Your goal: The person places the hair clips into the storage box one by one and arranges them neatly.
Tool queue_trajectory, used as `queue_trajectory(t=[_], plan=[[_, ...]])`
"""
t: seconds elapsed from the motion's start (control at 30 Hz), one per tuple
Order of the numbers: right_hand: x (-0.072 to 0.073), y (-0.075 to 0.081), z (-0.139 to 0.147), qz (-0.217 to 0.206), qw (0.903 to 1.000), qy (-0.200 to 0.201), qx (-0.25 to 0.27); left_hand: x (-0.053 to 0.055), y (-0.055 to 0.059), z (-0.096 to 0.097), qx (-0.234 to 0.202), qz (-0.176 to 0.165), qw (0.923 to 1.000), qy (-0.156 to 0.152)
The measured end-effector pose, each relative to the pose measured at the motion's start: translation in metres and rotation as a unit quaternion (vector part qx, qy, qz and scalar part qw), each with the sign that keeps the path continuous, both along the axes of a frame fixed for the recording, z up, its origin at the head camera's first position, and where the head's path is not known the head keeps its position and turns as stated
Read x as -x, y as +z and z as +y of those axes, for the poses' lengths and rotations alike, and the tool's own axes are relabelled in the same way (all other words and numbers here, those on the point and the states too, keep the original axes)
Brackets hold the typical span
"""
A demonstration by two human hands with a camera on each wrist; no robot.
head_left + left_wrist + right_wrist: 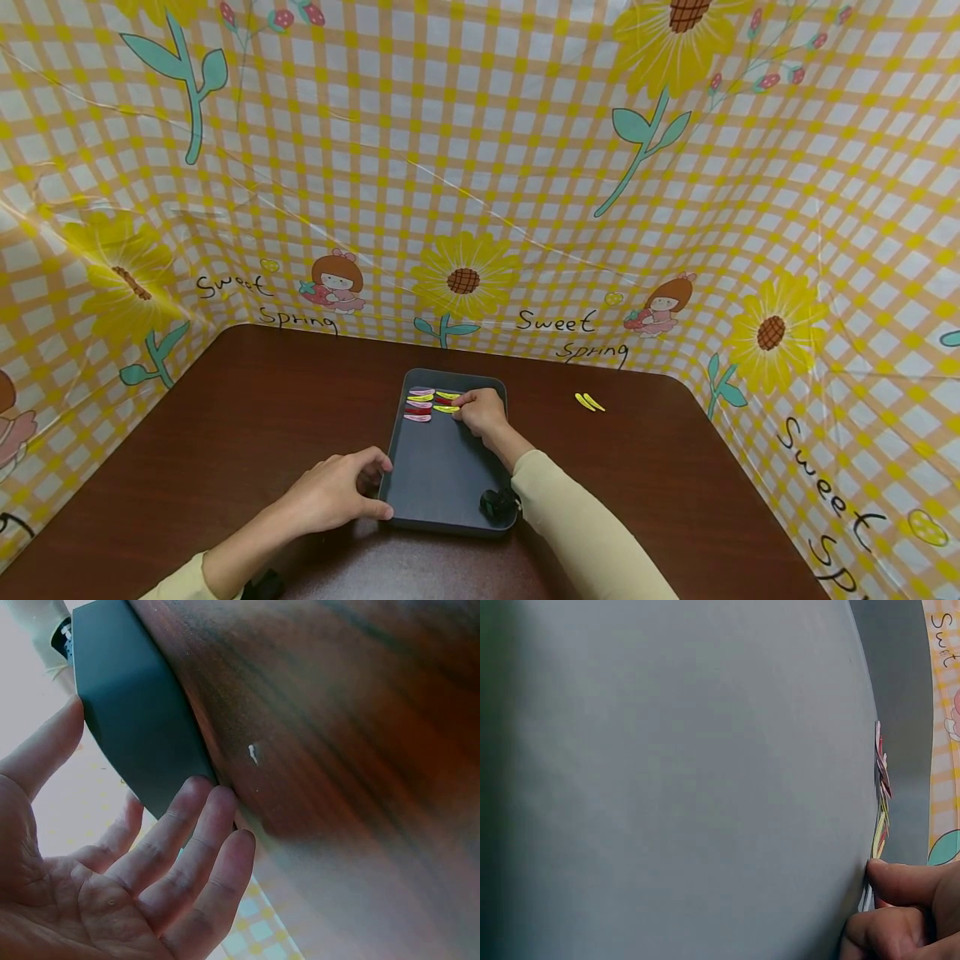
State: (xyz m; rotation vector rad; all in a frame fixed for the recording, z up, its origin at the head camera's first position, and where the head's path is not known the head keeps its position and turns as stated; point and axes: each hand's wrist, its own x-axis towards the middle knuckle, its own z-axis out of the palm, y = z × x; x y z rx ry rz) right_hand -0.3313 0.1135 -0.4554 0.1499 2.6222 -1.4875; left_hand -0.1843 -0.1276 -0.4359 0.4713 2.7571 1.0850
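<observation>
A dark grey rectangular tray (442, 475) lies on the table. Small snap hair clips (418, 405) in pink, yellow and red form two columns at its far end. In the right column, my right hand (483, 412) pinches the near yellow hair clip (446, 409) between thumb and fingers, low over the tray floor. The right wrist view shows the thumb (904, 881) beside the clips, edge-on. My left hand (337, 492) holds the tray's near left side, thumb at the rim and fingers (196, 825) against the outer wall.
Two yellow hair clips (589, 402) lie on the brown table (637, 467), right of the tray. A checked, flower-printed cloth (480, 192) rises behind the table and along both sides. A black wrist device (498, 503) overlaps the tray's near right corner.
</observation>
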Motion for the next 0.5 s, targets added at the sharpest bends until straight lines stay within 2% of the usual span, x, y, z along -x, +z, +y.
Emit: queue_trajectory(t=[0.5], plan=[[0.0013, -0.0015, -0.0004, 0.006, 1.0, -0.002, -0.002, 0.0004, -0.0001, 0.0, 0.002, -0.001, 1.0, -0.001]])
